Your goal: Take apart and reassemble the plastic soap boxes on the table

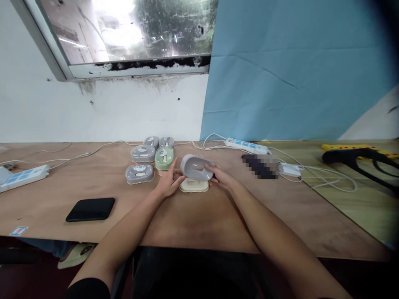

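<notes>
My right hand (220, 176) grips the right end of a grey oval dish-like piece (198, 168) with a slot in its middle. The piece is held tilted above the table, partly over a cream oval container (194, 185). My left hand (169, 182) is open at the left side, its fingers apart and the thumb close to the grey piece; whether it touches cannot be made out. Left of that hand stand a green oval box (164, 157) and several grey ones with clear tops and round stickers, among them a front grey box (139, 174).
A black phone (90, 209) lies at the left front. Power strips sit at the far left (26, 177) and back right (246, 146), with white cables trailing along the wall. A blurred dark object (260, 166) and a white adapter (289, 169) lie at the right.
</notes>
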Action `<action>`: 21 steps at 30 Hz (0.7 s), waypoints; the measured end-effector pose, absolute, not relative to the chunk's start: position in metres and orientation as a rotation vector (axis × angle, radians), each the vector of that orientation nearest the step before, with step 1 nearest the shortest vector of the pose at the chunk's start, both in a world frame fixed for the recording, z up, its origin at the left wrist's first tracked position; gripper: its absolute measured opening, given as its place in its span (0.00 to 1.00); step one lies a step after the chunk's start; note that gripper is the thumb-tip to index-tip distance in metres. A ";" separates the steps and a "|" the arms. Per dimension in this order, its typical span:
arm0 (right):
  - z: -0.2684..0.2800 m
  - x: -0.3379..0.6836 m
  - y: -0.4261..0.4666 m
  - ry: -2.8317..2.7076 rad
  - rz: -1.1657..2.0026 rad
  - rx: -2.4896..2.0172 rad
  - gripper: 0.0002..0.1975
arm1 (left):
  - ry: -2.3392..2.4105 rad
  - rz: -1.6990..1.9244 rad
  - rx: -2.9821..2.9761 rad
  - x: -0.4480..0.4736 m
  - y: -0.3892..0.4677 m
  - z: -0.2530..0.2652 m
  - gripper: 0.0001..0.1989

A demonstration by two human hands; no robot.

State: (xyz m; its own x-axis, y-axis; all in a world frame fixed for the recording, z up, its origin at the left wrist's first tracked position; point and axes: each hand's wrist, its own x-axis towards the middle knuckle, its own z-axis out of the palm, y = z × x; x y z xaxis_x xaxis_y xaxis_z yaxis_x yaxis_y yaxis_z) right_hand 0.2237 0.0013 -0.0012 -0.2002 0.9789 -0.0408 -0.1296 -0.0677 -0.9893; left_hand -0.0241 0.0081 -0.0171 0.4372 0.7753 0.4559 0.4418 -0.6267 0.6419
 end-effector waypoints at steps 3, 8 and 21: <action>-0.002 0.223 0.001 -1.238 1.497 -1.093 0.22 | 1.014 1.012 2.309 -0.024 0.008 -0.017 0.31; -0.004 0.223 0.003 -1.213 1.507 -1.206 0.23 | 1.093 1.055 2.278 -0.025 0.010 -0.018 0.26; -0.015 0.223 0.010 -1.280 1.274 -1.365 0.21 | 1.014 0.957 2.196 -0.023 0.006 -0.013 0.27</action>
